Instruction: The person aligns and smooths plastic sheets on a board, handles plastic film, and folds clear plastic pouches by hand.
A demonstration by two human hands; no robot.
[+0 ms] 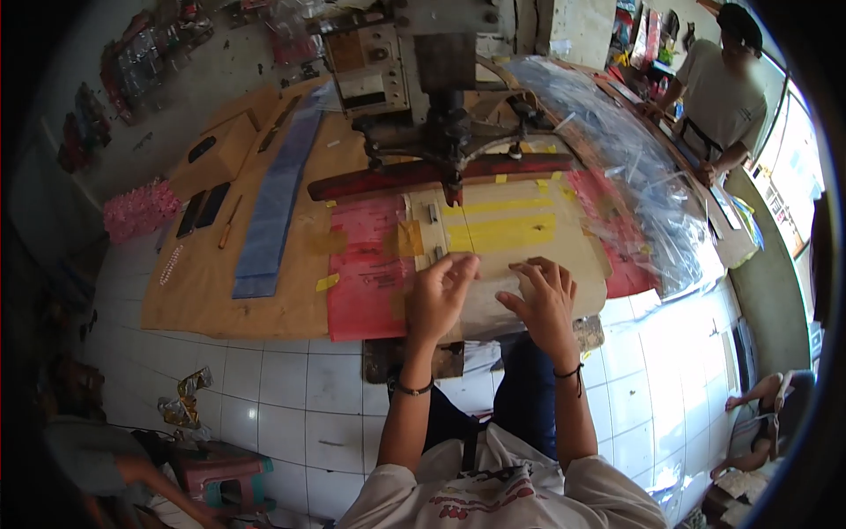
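My left hand [442, 297] is over the near part of a tan work surface [573, 247], with its fingers curled in toward the thumb. Whatever it may pinch is too small or hidden to make out. To its right, my right hand [545, 302] hovers with fingers bent and thumb held apart, and nothing shows in it. A pale, shiny patch lies below both hands. Small metal blocks [434, 213] and yellow tape strips [511, 231] sit just beyond them. Farther off, a press machine's long red bar [352, 182] spans the surface above the tape.
Red sheets [366, 282] flank the work surface. Blue film strips [275, 203] lie left on the wooden table [189, 295], near dark phones [211, 204] and a cardboard box [216, 159]. Clear plastic [652, 203] is heaped right. A co-worker [723, 97] stands beyond; other people are at both lower edges.
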